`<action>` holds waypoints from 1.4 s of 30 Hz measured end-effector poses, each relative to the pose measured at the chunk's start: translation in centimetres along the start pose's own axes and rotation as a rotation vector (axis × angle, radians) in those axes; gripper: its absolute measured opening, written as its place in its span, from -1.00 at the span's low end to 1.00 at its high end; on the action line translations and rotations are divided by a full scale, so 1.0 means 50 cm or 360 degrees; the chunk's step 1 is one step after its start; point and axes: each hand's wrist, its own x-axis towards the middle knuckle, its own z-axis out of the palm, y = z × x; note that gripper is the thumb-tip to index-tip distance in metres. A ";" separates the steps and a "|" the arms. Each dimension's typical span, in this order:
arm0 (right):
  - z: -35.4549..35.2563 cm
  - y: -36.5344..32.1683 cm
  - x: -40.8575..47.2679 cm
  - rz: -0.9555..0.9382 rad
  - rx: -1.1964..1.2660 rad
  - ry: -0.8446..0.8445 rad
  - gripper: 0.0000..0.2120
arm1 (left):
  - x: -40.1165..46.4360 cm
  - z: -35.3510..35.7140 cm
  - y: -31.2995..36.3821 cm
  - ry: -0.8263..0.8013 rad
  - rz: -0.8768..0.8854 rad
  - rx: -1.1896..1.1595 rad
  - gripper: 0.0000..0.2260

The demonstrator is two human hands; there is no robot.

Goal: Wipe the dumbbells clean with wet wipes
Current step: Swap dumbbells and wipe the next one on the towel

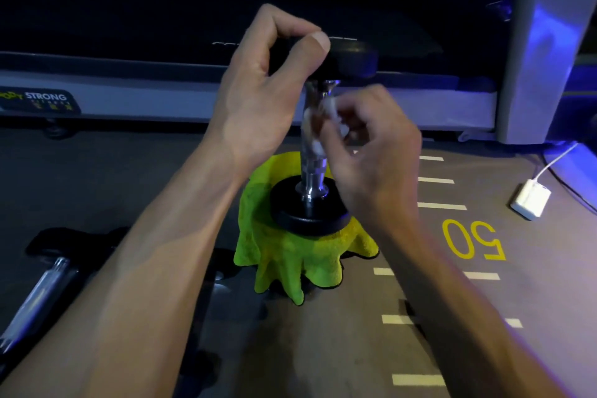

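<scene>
On the gym floor (355,349) in front of me, a dumbbell (315,171) stands upright on one end, its lower black plate resting on a bright green cloth (290,255) that is draped over something I cannot make out. My left hand (258,87) holds the upper black plate, thumb and fingers (318,42) curled round its rim. My right hand (371,165) is at the chrome handle, its fingers pinching a white wet wipe (326,113) against the metal just below the upper plate; the wipe is blurred and bunched, so its exact shape is hard to tell. A second dumbbell (42,287) lies on its side on the floor at my lower left, partly hidden by my left forearm. To the right, a small white charger (531,199) with a cable sits on the floor near a yellow "50" marking (471,239) and white dashes. Beyond the dumbbell runs the dark belt of a treadmill (161,19).
</scene>
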 end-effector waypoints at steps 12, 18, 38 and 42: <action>0.024 0.009 0.028 0.0748 0.0789 0.0202 -0.83 | 0.000 -0.003 -0.007 0.0008 -0.0018 -0.0059 -0.97; 0.052 0.000 0.005 0.0978 0.0933 0.0451 -0.90 | -0.011 0.007 0.002 -0.0032 0.0051 -0.0064 -0.90; 0.053 -0.044 0.022 0.0910 0.1198 0.0316 -0.85 | -0.007 0.001 0.005 0.0057 0.0100 0.0102 -0.94; 0.049 -0.045 0.032 0.0934 0.1263 0.0335 -0.84 | -0.006 0.002 0.011 0.0043 0.0056 0.0064 -0.93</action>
